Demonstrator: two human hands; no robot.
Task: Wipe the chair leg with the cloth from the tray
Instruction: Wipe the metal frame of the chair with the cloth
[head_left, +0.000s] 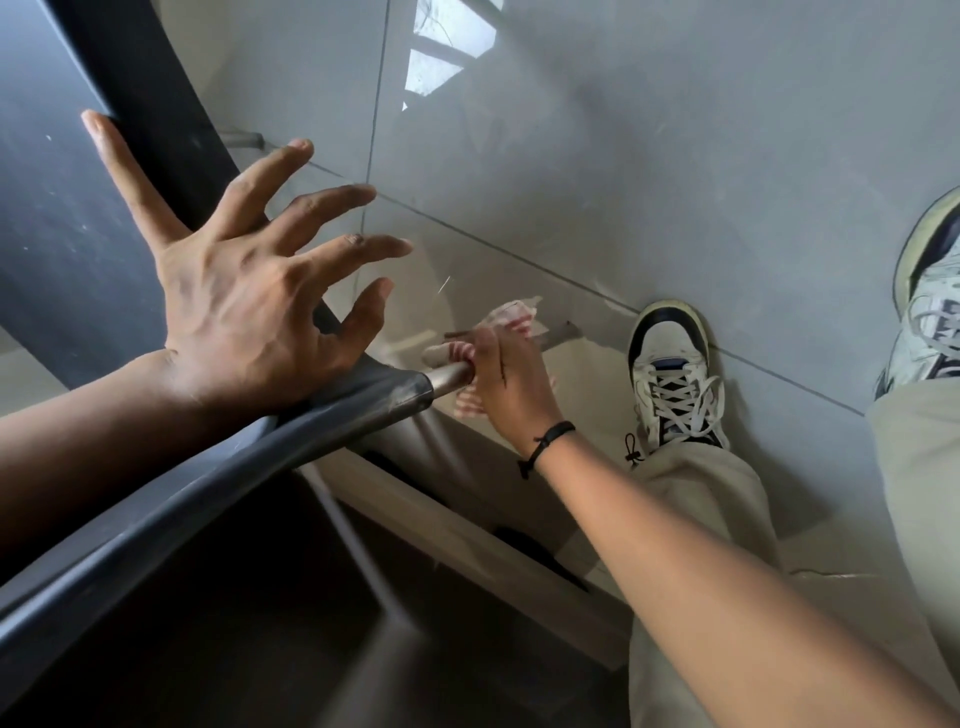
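Note:
A dark plastic chair (156, 499) fills the left and lower part of the view. Its metal leg (448, 375) sticks out from the seat's corner toward the floor. My right hand (511, 384) is closed around that leg with a red-and-white striped cloth (511, 318) wrapped under the fingers. Part of the cloth shows above and below the hand. My left hand (249, 280) rests its heel on the chair's edge, fingers spread wide and holding nothing. No tray is in view.
Grey glossy floor tiles (675, 156) spread across the upper right. My two feet in white sneakers (670, 374) stand right of the chair leg, under beige trousers (701, 519). A beige ledge (467, 525) runs diagonally below the chair.

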